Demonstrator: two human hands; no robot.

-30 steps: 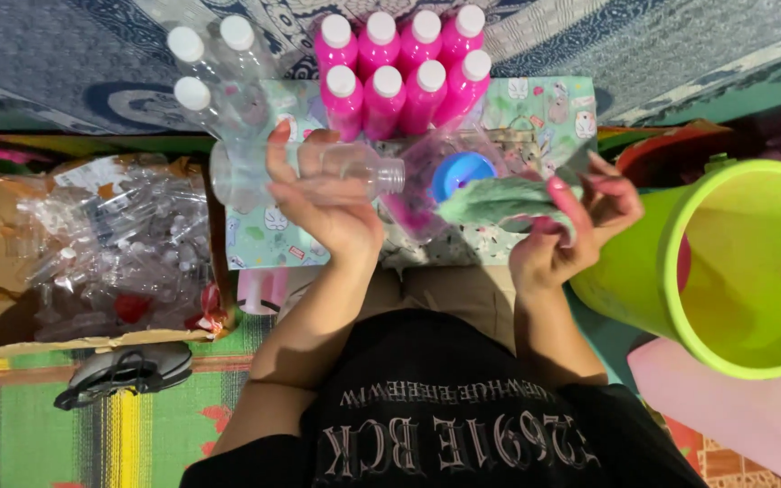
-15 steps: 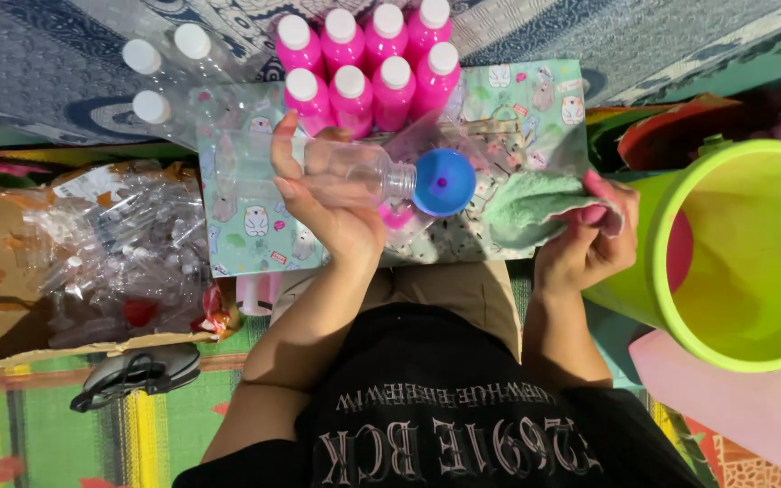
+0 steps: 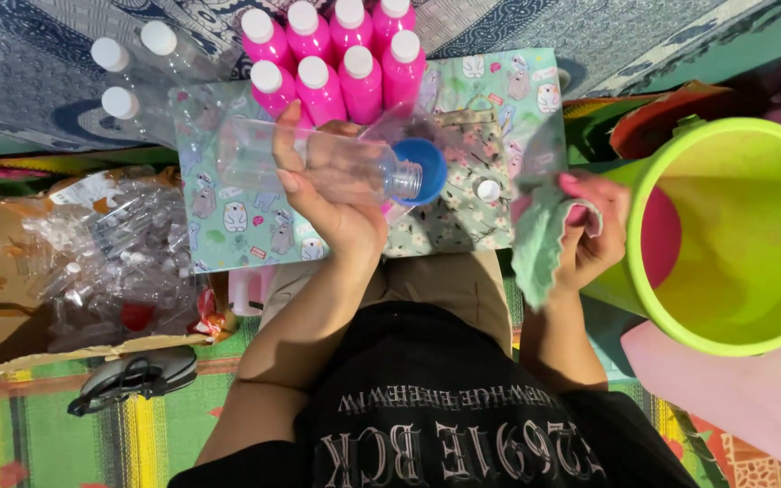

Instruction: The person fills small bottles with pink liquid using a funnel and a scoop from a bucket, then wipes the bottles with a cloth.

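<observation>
Over the patterned board (image 3: 228, 217) on my lap, my left hand (image 3: 336, 194) is wrapped around a clear empty bottle (image 3: 318, 163), lying sideways, long axis left-right, open neck pointing right into a blue funnel (image 3: 425, 167). My right hand (image 3: 594, 230) is closed on a green cloth (image 3: 540, 239), beside the lime bucket (image 3: 734, 235). Pink bottles (image 3: 336, 59) stand behind; a white cap (image 3: 489, 191) lies nearby.
</observation>
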